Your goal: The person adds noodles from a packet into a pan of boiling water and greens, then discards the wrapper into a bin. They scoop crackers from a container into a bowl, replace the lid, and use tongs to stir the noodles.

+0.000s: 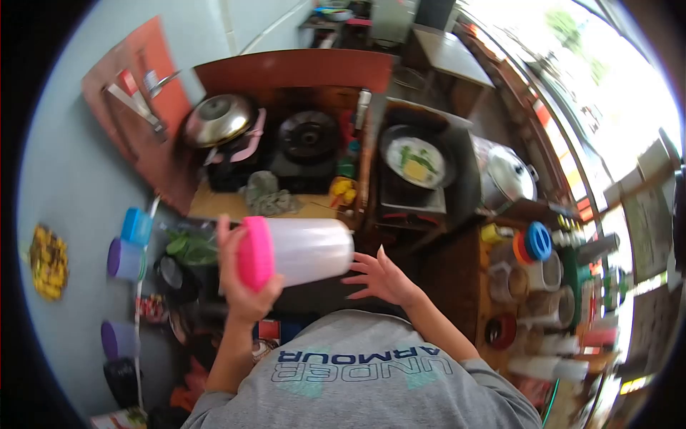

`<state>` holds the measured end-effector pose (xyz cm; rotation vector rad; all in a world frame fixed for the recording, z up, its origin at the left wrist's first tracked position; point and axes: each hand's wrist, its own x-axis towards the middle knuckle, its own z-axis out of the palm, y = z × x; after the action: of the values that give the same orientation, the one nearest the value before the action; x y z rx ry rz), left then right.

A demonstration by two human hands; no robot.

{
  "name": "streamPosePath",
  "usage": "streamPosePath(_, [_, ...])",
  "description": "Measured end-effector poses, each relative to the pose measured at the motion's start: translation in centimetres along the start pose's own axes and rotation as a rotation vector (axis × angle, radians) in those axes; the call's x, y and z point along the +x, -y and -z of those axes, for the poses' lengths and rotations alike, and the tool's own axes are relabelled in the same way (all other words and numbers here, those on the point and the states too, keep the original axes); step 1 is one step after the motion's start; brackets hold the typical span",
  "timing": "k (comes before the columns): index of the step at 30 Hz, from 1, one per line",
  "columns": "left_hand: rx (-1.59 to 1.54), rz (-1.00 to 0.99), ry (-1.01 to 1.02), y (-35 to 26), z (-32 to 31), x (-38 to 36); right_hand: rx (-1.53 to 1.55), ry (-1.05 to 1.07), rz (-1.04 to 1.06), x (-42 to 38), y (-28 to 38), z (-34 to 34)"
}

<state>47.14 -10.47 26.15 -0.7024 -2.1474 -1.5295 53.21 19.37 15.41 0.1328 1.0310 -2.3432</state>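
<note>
My left hand [246, 286] grips the pink lid of a cloudy, see-through plastic container [311, 249], which lies on its side in the air in front of my chest. The base of the container points right, toward my right hand [386, 277]. That hand has its fingers spread and holds nothing, close to the container's base. Beyond them, a grey cloth [264, 193] rests on the counter below the black stove. A pan [414, 161] with white, green and yellow food sits on the burner further right.
A lidded pan [220, 120] stands at the back left, beside a bare burner [309, 136]. To the right are a lidded silver pot [511, 177] and a wooden shelf with several jars and a blue lid [538, 241]. Purple cups [125, 259] hang at the left wall.
</note>
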Motion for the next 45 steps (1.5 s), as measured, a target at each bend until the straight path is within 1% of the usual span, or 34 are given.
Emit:
streamPosePath(1, [-0.102,-0.07,0.12,-0.6,-3.1,0.6,0.117,0.138,0.105,-0.9,0.4,-0.9])
streamPosePath(3, [-0.032,-0.271,0.323,-1.9,-7.7,1.5,0.346,-0.032,0.229,-4.3,1.5,-1.7])
streamPosePath(4, [-0.062,-0.291,0.369,-2.6,-9.6,1.9,0.37,-0.06,0.275,-5.9,0.9,-0.4])
streamPosePath(6, [-0.065,-0.527,0.57,-4.0,-13.0,2.5,0.315,-0.116,0.426,-9.9,-0.6,2.9])
streamPosePath(7, [-0.1,-0.546,0.605,-4.5,-14.7,2.6,0.332,-0.148,0.463,-12.0,-1.3,3.5])
streamPosePath(9, [-0.213,-0.752,0.808,-5.7,-17.9,2.5,0.464,-0.216,0.561,-16.1,-3.4,4.1])
streamPosePath(10, [-0.24,-0.811,0.86,-6.3,-19.4,2.1,0.469,-0.245,0.584,-17.7,-4.8,4.5])
streamPosePath(11, [-0.28,-0.829,0.891,-7.2,-20.9,1.8,0.487,-0.279,0.621,-19.2,-6.2,4.4])
streamPosePath(13, [-0.283,-1.106,1.126,-9.3,-23.7,1.2,0.499,-0.369,0.653,-22.2,-8.2,3.2])
streamPosePath(15, [-0.358,-1.16,1.211,-11.3,-26.1,-0.3,0.582,-0.446,0.732,-24.6,-10.2,1.9])
streamPosePath(17, [-0.469,-1.297,1.249,-13.6,-28.1,-1.6,0.664,-0.516,0.816,-26.6,-12.8,0.8])
streamPosePath(18, [-0.516,-1.325,1.269,-14.8,-28.9,-2.5,0.714,-0.499,0.888,-27.4,-14.5,0.8])
streamPosePath(20, [-0.601,-1.28,1.355,-17.2,-30.1,-4.4,0.799,-0.489,0.996,-29.2,-17.0,0.2])
streamPosePath(21, [-0.632,-1.305,1.373,-18.2,-30.6,-5.6,0.807,-0.508,1.033,-30.3,-18.1,-0.2])
streamPosePath(23, [-0.626,-1.266,1.433,-19.8,-31.6,-8.4,0.841,-0.612,1.112,-32.4,-20.1,-0.8])
streamPosePath(24, [-0.643,-1.284,1.446,-20.3,-32.1,-10.2,0.789,-0.676,1.209,-33.1,-20.1,-2.2])
streamPosePath(25, [-0.658,-1.023,1.392,-20.7,-32.7,-12.4,0.796,-0.686,1.228,-34.1,-20.8,-2.4])
streamPosePath(26, [-0.66,-0.761,1.326,-21.1,-33.0,-14.3,0.72,-0.815,1.258,-35.1,-21.6,-2.5])
streamPosePath(27, [-0.666,-0.767,1.338,-21.7,-33.2,-15.7,0.641,-0.943,1.279,-36.0,-22.3,-2.7])
streamPosePath(29, [-0.397,-0.152,1.582,-23.3,-34.1,-18.1,0.597,-0.993,1.314,-37.5,-23.8,-2.8])
streamPosePath(30, [-0.317,-0.064,1.707,-23.9,-35.2,-18.6,0.6,-1.054,1.307,-38.0,-24.8,-2.7])
streamPosePath(31, [-0.325,-0.086,1.795,-24.4,-35.7,-19.0,0.603,-1.115,1.297,-38.8,-26.0,-2.7])
streamPosePath(33, [-0.708,-0.46,1.748,-24.1,-36.3,-21.6,0.607,-1.13,1.289,-40.8,-28.8,-2.9])
streamPosePath(34, [-0.711,-0.457,1.748,-24.5,-36.3,-23.1,0.603,-1.138,1.278,-41.8,-30.1,-2.8])
streamPosePath(36, [-0.499,-0.464,1.852,-25.3,-35.8,-25.6,0.585,-1.159,1.247,-43.7,-33.1,-2.7])
streamPosePath(37, [-0.493,-0.456,1.851,-26.0,-35.9,-27.0,0.57,-1.179,1.226,-44.3,-34.6,-2.6])
streamPosePath(38, [-0.281,-0.067,2.019,-27.0,-36.5,-28.5,0.574,-1.173,1.222,-44.9,-36.1,-2.2])
streamPosePath(39, [-0.052,0.338,2.13,-27.5,-36.8,-30.0,0.567,-1.193,1.196,-45.3,-37.5,-1.9])
streamPosePath(40, [-0.013,0.276,2.136,-27.3,-36.9,-31.5,0.561,-1.214,1.171,-45.7,-38.5,-2.1])
streamPosePath(41, [-0.009,0.276,2.138,-25.9,-37.7,-33.6,0.566,-1.213,1.173,-46.1,-39.4,-2.2])
streamPosePath(42, [-0.333,-0.117,2.035,-23.8,-38.8,-35.8,0.642,-1.207,1.199,-46.5,-40.0,-2.4])
streamPosePath(43, [-0.636,-0.495,1.863,-22.7,-39.5,-37.3,0.72,-1.198,1.223,-46.8,-40.6,-2.6])
streamPosePath(44, [-0.544,-0.404,1.908,-22.7,-39.8,-38.0,0.724,-1.195,1.224,-47.1,-41.3,-2.4])
streamPosePath(45, [-0.537,-0.406,1.911,-24.1,-39.7,-37.8,0.68,-1.197,1.222,-47.1,-42.1,-2.0])
